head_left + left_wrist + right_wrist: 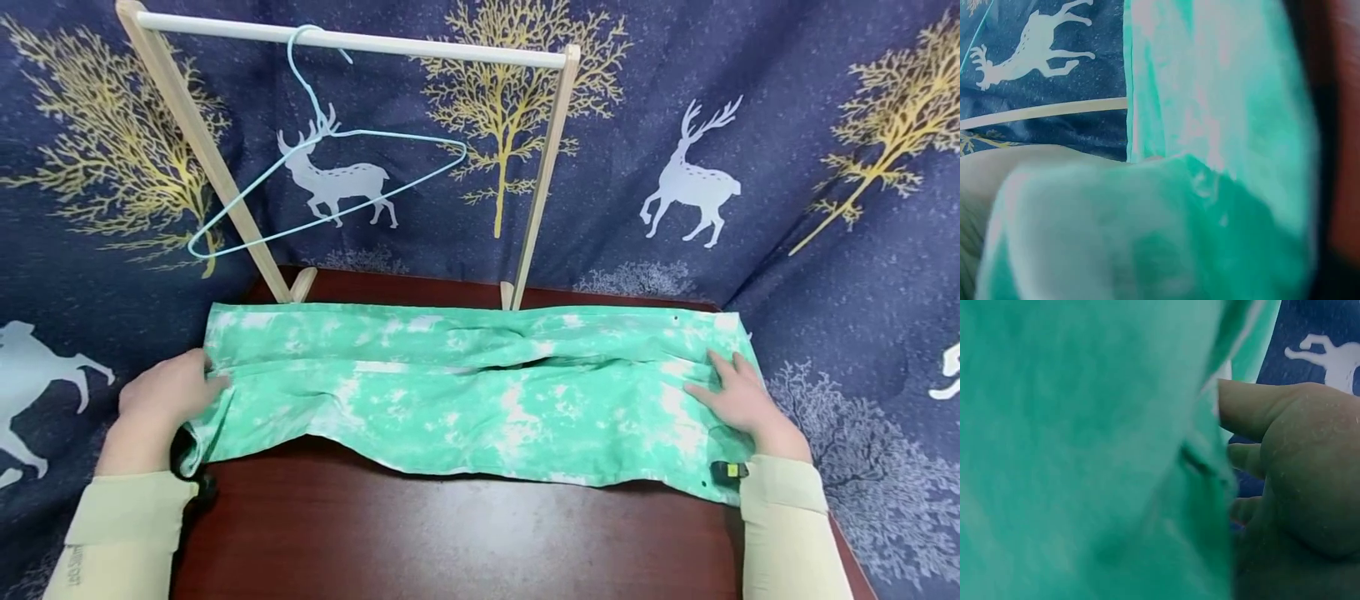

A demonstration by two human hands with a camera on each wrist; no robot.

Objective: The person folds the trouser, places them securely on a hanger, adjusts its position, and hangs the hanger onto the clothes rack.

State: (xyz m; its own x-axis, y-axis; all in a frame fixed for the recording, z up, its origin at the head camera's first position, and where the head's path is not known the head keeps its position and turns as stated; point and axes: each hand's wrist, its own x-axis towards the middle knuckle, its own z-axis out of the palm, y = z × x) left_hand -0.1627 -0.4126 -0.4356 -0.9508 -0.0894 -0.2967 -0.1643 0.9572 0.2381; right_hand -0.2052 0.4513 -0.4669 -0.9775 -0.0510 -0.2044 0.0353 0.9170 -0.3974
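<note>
A long green-and-white tie-dye cloth [465, 417] lies spread across the dark table, with a crease running lengthwise through its middle. My left hand [168, 392] grips its left end, the thumb on top; in the left wrist view the cloth [1222, 94] drapes close over the camera and hides most of the fingers. At the right end my right hand [738, 396] holds the cloth between thumb and fingers. In the right wrist view the right hand [1310, 469] shows beside a raised fold of cloth [1085, 450], which covers the fingertips.
Behind the cloth stands a wooden rack with a white bar [450, 50]. A light blue wire hanger [397, 133] hangs from that bar. The brown tabletop [450, 533] shows in front of the cloth. A dark blue curtain [615, 150] with deer and trees surrounds the table.
</note>
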